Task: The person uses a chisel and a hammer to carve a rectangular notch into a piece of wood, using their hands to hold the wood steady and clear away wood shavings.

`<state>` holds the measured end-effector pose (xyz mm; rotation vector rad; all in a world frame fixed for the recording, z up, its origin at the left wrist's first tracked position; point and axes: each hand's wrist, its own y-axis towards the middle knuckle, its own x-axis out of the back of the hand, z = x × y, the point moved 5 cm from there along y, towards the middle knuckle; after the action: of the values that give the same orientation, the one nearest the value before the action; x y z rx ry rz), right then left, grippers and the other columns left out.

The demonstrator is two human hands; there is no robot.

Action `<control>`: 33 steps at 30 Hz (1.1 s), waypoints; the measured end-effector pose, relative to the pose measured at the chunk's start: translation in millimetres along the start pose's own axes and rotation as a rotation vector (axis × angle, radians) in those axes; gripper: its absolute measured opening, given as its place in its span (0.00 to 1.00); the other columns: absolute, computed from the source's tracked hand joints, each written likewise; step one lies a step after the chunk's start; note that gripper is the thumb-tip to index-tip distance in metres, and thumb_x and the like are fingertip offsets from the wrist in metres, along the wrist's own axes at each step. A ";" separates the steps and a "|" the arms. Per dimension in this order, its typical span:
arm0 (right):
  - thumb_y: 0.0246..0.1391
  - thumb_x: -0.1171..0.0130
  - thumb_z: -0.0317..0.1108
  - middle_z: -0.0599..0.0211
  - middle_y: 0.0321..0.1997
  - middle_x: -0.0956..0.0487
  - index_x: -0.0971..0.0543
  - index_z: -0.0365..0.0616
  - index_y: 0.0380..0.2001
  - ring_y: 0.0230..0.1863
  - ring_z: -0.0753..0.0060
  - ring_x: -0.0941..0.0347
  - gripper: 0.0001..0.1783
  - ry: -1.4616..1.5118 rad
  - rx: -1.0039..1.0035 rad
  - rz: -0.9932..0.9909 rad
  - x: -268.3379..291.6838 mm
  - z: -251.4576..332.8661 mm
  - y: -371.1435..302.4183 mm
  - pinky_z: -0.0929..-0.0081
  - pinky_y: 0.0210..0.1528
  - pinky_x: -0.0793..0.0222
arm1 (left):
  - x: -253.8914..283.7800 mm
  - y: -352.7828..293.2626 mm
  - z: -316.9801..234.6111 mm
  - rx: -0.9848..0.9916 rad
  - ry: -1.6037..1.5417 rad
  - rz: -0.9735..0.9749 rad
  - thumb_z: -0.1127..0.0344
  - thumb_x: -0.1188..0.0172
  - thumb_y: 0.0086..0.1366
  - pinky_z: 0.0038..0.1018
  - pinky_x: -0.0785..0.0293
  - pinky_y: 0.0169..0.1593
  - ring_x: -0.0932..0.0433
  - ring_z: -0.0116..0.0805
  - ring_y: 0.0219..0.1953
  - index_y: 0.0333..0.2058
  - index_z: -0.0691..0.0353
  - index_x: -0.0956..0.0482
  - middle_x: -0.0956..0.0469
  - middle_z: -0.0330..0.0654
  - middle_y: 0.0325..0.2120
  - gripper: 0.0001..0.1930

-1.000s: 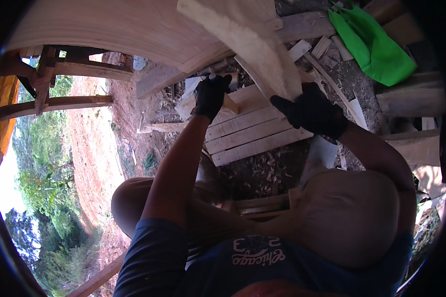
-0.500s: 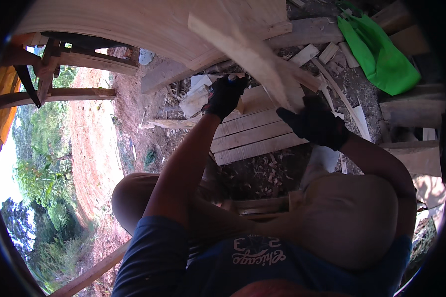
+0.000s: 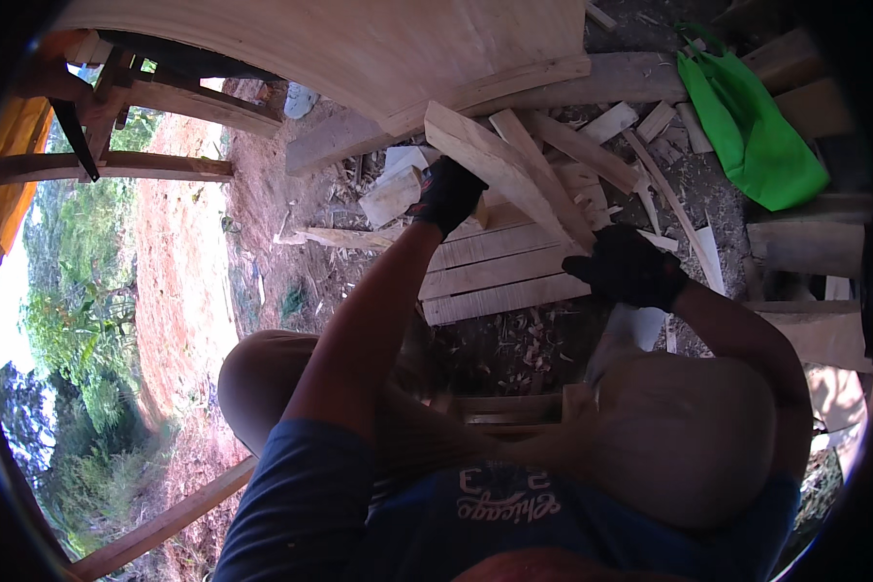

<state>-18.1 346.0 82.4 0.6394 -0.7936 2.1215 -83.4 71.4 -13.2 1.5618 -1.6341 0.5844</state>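
Observation:
Black gloves cover both my hands. My right hand [image 3: 630, 267] is closed round the near end of a pale wooden board [image 3: 504, 165], which slants up and to the left. Close to the board's far part is my left hand [image 3: 448, 197], its fingers curled closed. What it grips is hidden now; a round handle end poked out of that fist earlier. Whether the left hand touches the board I cannot tell. Beneath the board, several pale wooden slats [image 3: 504, 284] lie side by side on the ground between my legs.
A large wooden panel [image 3: 359, 48] fills the far side, with a beam [image 3: 592, 82] along it. Offcuts [image 3: 592, 155] and shavings are strewn about. A green bag [image 3: 752, 126] lies at far right. Left stands a timber frame [image 3: 165, 167] with a saw-like dark blade [image 3: 75, 139].
The board has swung down and steadied, its far end coming nearer and right. My right hand has moved slightly nearer and right. The handle end in my left fist is no longer visible.

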 end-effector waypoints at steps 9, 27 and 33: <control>0.73 0.44 0.32 0.65 0.23 0.18 0.15 0.35 0.35 0.23 0.77 0.22 0.14 0.809 0.169 -0.505 104.0 47.1 -0.2 0.73 0.30 0.27 | 14.7 -3.7 9.5 0.492 -0.206 0.260 0.38 0.39 0.66 0.41 0.21 0.47 0.13 0.47 0.38 0.39 0.62 0.13 0.12 0.47 0.31 0.28; 0.69 0.36 0.43 0.65 0.21 0.19 0.21 0.35 0.36 0.29 0.75 0.20 0.18 0.621 -0.024 -0.261 45.0 23.3 -7.5 0.76 0.34 0.26 | 0.3 10.1 -23.2 0.451 -0.158 0.402 0.50 0.38 0.68 0.38 0.19 0.46 0.12 0.40 0.39 0.42 0.59 0.13 0.12 0.45 0.32 0.18; 0.63 0.32 0.51 0.64 0.21 0.18 0.19 0.32 0.45 0.22 0.71 0.20 0.27 0.464 -0.237 0.138 20.5 7.9 2.3 0.69 0.29 0.24 | -14.9 5.7 -7.7 0.309 -0.099 0.346 0.39 0.42 0.69 0.48 0.22 0.52 0.16 0.60 0.46 0.46 0.58 0.14 0.14 0.58 0.40 0.26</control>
<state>-30.5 349.1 100.4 -0.0382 -0.8211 2.1355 -88.2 87.3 -19.4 1.5487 -1.9814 0.9957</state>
